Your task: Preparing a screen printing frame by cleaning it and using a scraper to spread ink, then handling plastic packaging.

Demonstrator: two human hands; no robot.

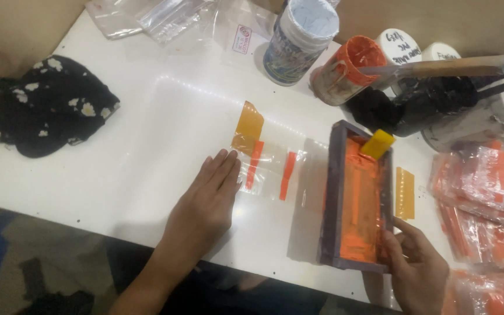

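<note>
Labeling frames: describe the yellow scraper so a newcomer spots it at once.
On the white table, find the dark frame filled with orange ink, held by the right hand. The yellow scraper stands at its far end, the only bright yellow block in the orange ink.

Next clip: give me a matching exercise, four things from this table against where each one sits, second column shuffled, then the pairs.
Things
1. left hand
2. right hand
3. yellow squeegee
4. black flowered cloth

Places
A. standing in the orange ink inside the screen frame
B. at the table's far left corner
C. flat on the edge of the clear plastic bag with orange stripes
D. gripping the near right corner of the screen frame

Pairs: 1-C, 2-D, 3-A, 4-B
</note>
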